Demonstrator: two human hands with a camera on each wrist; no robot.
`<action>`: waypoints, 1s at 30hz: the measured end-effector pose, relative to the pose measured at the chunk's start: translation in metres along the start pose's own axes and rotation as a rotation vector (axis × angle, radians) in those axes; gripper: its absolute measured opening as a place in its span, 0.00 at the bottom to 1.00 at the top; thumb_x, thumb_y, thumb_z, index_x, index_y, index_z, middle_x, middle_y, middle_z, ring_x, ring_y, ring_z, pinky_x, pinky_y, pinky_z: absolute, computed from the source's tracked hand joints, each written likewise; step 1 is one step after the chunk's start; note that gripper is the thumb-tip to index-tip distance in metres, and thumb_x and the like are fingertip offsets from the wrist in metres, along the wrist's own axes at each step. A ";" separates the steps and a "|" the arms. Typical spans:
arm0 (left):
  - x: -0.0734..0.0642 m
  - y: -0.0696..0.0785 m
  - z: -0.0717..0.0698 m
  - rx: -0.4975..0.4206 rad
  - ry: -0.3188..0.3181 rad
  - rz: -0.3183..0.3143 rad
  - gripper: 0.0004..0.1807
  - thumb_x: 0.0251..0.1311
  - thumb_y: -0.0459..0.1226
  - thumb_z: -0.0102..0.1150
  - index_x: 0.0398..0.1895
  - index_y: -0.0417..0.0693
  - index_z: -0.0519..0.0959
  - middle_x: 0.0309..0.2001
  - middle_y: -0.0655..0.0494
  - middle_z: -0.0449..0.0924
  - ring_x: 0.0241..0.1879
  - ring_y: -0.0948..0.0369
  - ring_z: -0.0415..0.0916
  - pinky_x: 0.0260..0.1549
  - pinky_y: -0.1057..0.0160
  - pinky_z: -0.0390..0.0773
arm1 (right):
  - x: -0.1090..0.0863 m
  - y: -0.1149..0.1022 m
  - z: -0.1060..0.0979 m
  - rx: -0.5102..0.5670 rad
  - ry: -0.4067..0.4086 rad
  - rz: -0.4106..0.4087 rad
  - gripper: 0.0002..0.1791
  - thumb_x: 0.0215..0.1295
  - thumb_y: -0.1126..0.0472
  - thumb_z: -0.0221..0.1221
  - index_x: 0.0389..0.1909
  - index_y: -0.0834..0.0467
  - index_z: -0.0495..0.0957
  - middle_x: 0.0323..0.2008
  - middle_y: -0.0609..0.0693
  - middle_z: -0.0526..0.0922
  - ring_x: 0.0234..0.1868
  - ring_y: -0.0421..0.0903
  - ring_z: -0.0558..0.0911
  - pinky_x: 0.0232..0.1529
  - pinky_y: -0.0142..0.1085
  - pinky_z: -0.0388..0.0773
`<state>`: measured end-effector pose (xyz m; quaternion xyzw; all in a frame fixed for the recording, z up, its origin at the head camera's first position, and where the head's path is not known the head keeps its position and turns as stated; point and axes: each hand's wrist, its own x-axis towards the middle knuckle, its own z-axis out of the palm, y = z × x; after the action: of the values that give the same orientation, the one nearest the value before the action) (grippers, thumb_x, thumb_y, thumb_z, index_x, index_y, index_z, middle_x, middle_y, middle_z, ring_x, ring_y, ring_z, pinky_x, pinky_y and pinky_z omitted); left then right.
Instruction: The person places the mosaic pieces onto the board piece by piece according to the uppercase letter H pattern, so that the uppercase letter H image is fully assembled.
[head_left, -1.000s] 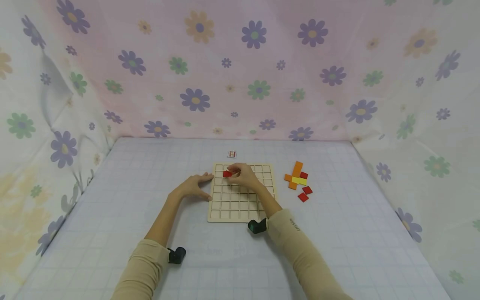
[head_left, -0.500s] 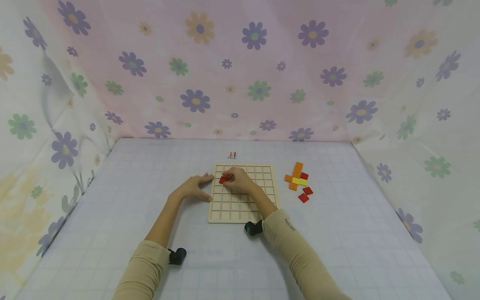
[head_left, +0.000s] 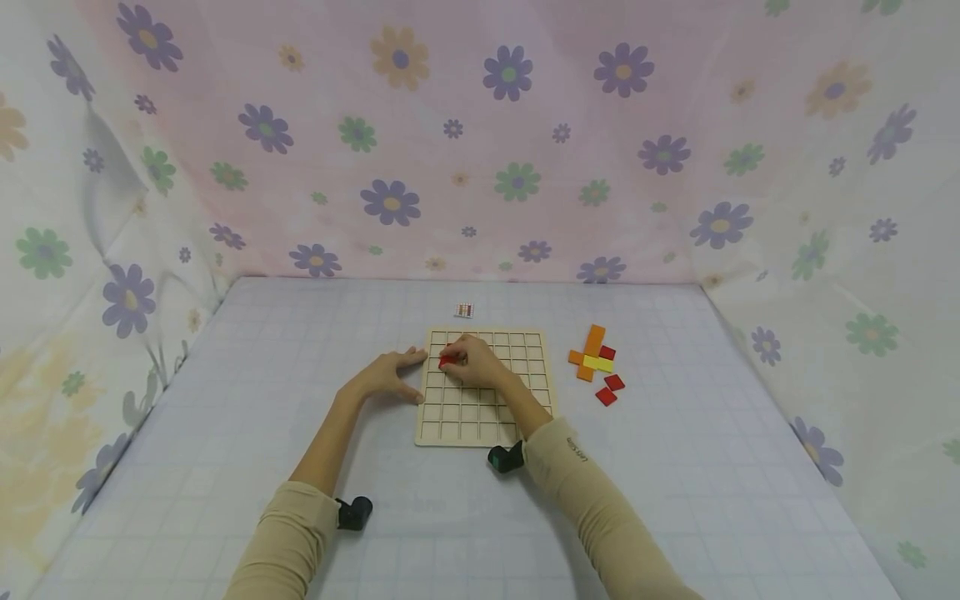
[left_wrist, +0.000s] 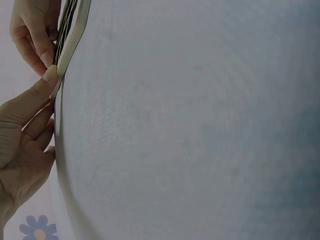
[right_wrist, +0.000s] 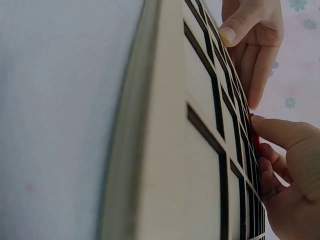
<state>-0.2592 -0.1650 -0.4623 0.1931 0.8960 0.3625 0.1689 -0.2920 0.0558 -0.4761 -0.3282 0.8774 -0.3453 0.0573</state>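
Note:
The light wooden board (head_left: 450,429), scored with a grid of square cells, lies flat on the table. At its far left part, my right hand (head_left: 480,363) pinches a red tile (head_left: 445,362) between thumb and fingers, right at the grid. Fingers cover much of the tile; a red sliver of it (right_wrist: 255,142) shows in the right wrist view. My left hand (head_left: 384,373) rests against the board's left edge, thumb and fingers spread apart. In the left wrist view, the left thumb (left_wrist: 49,75) touches the board's rim.
Right of the board lie loose tiles: an orange bar (head_left: 594,340), a yellow piece (head_left: 598,363), small orange squares and several red squares (head_left: 607,396). A small printed card (head_left: 464,310) lies behind the board. Flowered cloth (head_left: 517,181) walls the table at the back and sides.
My right hand has carried the red tile a little left and nearer, turning it, then stayed over the same cells with fingers shifting slightly. The left hand keeps its place on the board's edge.

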 end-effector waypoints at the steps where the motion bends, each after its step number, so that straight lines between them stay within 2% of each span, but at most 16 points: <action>1: 0.000 0.000 0.000 -0.001 0.001 -0.001 0.48 0.40 0.39 0.75 0.67 0.38 0.62 0.69 0.37 0.52 0.70 0.41 0.47 0.68 0.42 0.45 | 0.000 0.000 0.000 0.007 0.004 0.005 0.14 0.61 0.63 0.61 0.47 0.63 0.81 0.43 0.58 0.78 0.41 0.49 0.78 0.40 0.32 0.77; 6: -0.001 0.001 0.001 0.000 0.005 -0.009 0.48 0.39 0.39 0.76 0.67 0.39 0.63 0.69 0.37 0.53 0.70 0.41 0.48 0.67 0.42 0.46 | -0.003 -0.001 -0.003 0.006 0.015 0.047 0.13 0.60 0.64 0.62 0.46 0.62 0.82 0.43 0.56 0.79 0.42 0.49 0.78 0.41 0.36 0.77; 11: -0.001 0.002 0.002 -0.001 0.001 -0.023 0.48 0.40 0.40 0.76 0.67 0.40 0.63 0.69 0.37 0.52 0.70 0.41 0.47 0.67 0.41 0.46 | -0.006 -0.003 -0.005 -0.004 0.024 0.066 0.13 0.59 0.64 0.63 0.45 0.63 0.83 0.41 0.55 0.79 0.41 0.48 0.77 0.40 0.35 0.76; 18: 0.000 -0.001 0.004 0.003 -0.002 -0.025 0.48 0.41 0.40 0.75 0.68 0.40 0.62 0.69 0.38 0.52 0.70 0.41 0.47 0.68 0.42 0.47 | -0.009 -0.008 -0.009 -0.064 -0.007 0.120 0.11 0.60 0.64 0.62 0.43 0.62 0.84 0.43 0.54 0.80 0.45 0.50 0.78 0.47 0.40 0.77; 21: -0.001 0.000 0.004 0.001 0.000 -0.027 0.48 0.41 0.39 0.75 0.68 0.40 0.62 0.70 0.38 0.52 0.70 0.41 0.47 0.68 0.43 0.46 | -0.012 -0.008 -0.010 -0.036 0.028 0.141 0.10 0.59 0.64 0.63 0.41 0.62 0.84 0.41 0.53 0.82 0.42 0.48 0.78 0.43 0.39 0.77; 25: -0.001 0.001 0.003 -0.004 0.000 -0.035 0.48 0.41 0.39 0.75 0.68 0.41 0.62 0.70 0.39 0.52 0.71 0.42 0.46 0.68 0.43 0.46 | -0.015 -0.004 -0.006 0.054 0.111 0.163 0.09 0.55 0.64 0.66 0.37 0.62 0.84 0.36 0.52 0.84 0.36 0.45 0.79 0.38 0.33 0.77; 30: 0.000 0.001 0.003 -0.006 0.000 -0.033 0.48 0.41 0.40 0.75 0.68 0.40 0.62 0.70 0.39 0.52 0.71 0.43 0.46 0.68 0.43 0.46 | -0.014 0.002 0.001 0.145 0.223 0.139 0.09 0.51 0.66 0.69 0.33 0.64 0.82 0.32 0.54 0.85 0.33 0.46 0.82 0.36 0.31 0.79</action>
<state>-0.2575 -0.1631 -0.4638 0.1776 0.8980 0.3622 0.1755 -0.2814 0.0647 -0.4799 -0.2214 0.8717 -0.4370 0.0068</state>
